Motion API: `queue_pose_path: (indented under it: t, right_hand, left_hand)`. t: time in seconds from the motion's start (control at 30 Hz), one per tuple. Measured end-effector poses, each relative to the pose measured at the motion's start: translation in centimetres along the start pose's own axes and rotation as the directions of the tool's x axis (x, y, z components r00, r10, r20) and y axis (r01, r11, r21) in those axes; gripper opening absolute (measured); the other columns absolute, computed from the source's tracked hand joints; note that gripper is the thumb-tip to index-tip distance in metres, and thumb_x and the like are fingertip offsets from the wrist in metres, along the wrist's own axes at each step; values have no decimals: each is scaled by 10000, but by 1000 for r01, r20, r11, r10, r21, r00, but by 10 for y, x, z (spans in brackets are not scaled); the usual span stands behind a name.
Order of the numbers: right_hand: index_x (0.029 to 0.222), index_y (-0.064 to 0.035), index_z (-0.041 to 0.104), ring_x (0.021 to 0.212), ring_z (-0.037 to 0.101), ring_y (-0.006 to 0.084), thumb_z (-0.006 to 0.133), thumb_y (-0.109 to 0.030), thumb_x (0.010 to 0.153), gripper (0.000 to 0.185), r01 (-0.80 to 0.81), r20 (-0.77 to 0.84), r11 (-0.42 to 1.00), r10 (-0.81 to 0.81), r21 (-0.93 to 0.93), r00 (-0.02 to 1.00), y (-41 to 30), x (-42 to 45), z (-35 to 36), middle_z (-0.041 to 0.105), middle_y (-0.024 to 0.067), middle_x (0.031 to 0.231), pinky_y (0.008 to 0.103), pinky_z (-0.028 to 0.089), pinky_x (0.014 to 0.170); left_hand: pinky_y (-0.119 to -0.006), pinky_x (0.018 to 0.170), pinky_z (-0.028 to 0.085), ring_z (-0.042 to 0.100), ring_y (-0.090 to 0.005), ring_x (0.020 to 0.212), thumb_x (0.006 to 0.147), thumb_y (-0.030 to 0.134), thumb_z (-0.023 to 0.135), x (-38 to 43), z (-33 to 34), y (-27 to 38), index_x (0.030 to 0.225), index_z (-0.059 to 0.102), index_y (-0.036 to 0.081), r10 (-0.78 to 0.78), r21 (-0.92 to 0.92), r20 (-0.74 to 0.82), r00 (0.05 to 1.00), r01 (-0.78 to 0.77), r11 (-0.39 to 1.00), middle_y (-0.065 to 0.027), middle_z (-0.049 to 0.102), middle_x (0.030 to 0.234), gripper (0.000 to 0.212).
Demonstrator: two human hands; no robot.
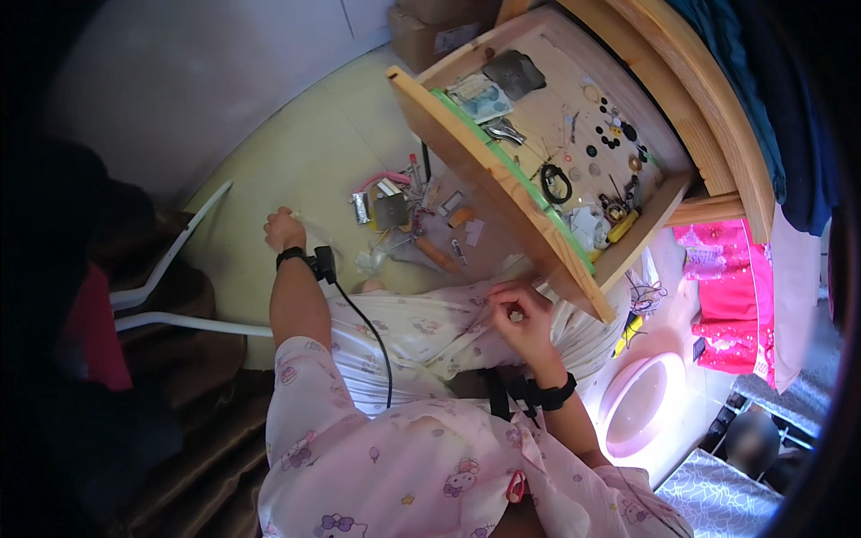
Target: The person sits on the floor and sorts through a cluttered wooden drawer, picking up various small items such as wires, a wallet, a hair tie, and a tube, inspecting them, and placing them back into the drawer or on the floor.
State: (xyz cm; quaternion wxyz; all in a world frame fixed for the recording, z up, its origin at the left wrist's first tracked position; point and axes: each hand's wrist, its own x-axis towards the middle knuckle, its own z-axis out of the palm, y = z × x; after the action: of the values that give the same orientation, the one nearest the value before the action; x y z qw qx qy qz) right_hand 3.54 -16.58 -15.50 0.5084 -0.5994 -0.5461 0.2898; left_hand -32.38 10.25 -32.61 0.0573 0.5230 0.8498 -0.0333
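On the left, my left hand point(285, 230) is curled low over the pale floor point(269, 161). A faint see-through film shows beside its fingers, and I cannot tell whether they grip it. My right hand point(523, 316) is above my lap, near the lower corner of a pulled-out wooden drawer point(498, 195). Its thumb and forefinger curl into a ring; anything pinched there is too small to make out. Between the hands a pile of odds and ends lies on the floor, with a dark square piece point(391, 210), an orange-brown stick point(436, 254) and a safety pin point(459, 251).
Inside the drawer are banknotes point(488, 106), a black cable coil point(555, 183), black buttons point(609, 142) and a yellow-handled tool point(623, 226). A pink basin point(609, 430) stands at right, below a glittery pink bag point(726, 302). White metal tubes point(195, 321) stick out at left. Cardboard boxes point(417, 40) stand behind.
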Motion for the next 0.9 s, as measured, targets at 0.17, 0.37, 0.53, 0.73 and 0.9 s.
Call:
queue_pose_path:
  t: [0.17, 0.37, 0.53, 0.73, 0.9]
  right_hand:
    - [840, -46, 635, 536, 493, 61, 668, -11, 737, 113, -213, 24, 977, 213, -16, 977, 1, -5, -1, 605, 21, 735, 211, 410, 500]
    - [968, -31, 608, 595, 492, 17, 635, -27, 816, 154, -267, 70, 899, 259, 348, 963, -7, -11, 3, 591, -16, 777, 186, 403, 526]
    - [992, -23, 566, 614, 504, 29, 597, -16, 856, 140, -323, 164, 700, 286, 637, 944, -20, -15, 0, 619, 35, 888, 178, 395, 509]
    - [929, -22, 533, 678, 553, 57, 595, 10, 845, 110, -317, 234, 509, 221, 800, 947, -39, -33, -21, 634, 85, 921, 186, 438, 520]
    - [893, 19, 554, 700, 575, 101, 614, 60, 818, 104, -51, -3, 649, 82, 759, 997, -48, -52, -43, 599, 126, 957, 227, 517, 560]
  left_hand:
    - [-467, 899, 423, 501, -275, 1127, 877, 248, 511, -3, -9, 14, 1068, 606, 181, -81, 66, 6, 997, 81, 995, -80, 557, 1167, 224]
    - [-409, 847, 425, 530, -166, 1032, 872, 295, 569, 35, -76, 18, 1086, 559, 117, -307, -956, 273, 912, 292, 18, 3, 546, 1093, 278]
    - [-376, 845, 436, 562, -128, 970, 872, 246, 601, -67, -169, 43, 916, 558, 162, 9, -849, 281, 960, 253, -463, 45, 559, 981, 104]
    - [-371, 902, 459, 574, -198, 991, 876, 104, 599, -266, -181, 49, 1141, 524, 99, 376, -722, -74, 924, 210, -659, -77, 586, 1039, 276]
    - [-408, 939, 443, 543, -263, 1048, 904, 82, 548, -386, -186, 88, 1362, 310, 112, 462, -739, 15, 887, 321, -593, -163, 545, 1095, 517]
